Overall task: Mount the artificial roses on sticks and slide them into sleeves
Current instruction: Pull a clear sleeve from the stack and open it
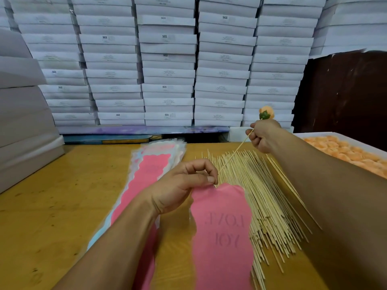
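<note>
Two hands: both busy
Left hand (184,185): pinches sleeve (222,227) top
Right hand (263,136): grips stick (234,153) bearing rose (266,113)
Table (62,206): loose sticks (261,195) near right

The letters "SGS" are printed in dark ink on the front edges of several of the flat white cardboard boxes (167,59) stacked in columns behind the worktop; they read clearly on boxes in the second, third and fourth columns from the left. Beneath and beside these marks the boxes carry lines of finer print, too small and blurred to read. The pink-printed clear plastic sleeve (222,227) pinched at its top edge by the left hand (184,185) bears faint darker lettering, seen mirrored and upside down, that reads "LOVE" and "YOU".
</note>
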A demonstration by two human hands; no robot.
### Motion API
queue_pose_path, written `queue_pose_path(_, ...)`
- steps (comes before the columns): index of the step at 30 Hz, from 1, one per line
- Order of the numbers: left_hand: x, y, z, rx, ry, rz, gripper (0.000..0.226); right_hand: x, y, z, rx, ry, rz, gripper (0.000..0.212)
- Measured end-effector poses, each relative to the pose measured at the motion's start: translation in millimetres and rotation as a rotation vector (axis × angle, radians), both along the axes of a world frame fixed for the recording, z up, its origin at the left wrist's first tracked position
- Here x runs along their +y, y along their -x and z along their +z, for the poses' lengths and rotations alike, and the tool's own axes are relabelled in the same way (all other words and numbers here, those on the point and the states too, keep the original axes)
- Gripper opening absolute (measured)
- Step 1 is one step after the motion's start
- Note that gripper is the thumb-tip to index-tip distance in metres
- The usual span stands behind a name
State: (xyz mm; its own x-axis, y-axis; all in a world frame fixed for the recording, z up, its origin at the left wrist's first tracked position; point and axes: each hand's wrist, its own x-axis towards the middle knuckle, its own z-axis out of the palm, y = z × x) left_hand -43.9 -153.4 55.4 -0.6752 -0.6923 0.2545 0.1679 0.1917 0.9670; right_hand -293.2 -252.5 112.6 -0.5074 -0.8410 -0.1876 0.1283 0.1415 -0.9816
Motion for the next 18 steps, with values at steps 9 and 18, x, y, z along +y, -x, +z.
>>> queue_pose_path(9,0,2,-3,-0.016,0.052,-0.009,0.008,15,-22,-9,0.055,-0.006,0.133,0.023)
queue_pose_path(18,-1,3,-5,-0.07,0.093,0.048,0.003,38,-39,-21,0.049,0.018,0.286,0.016)
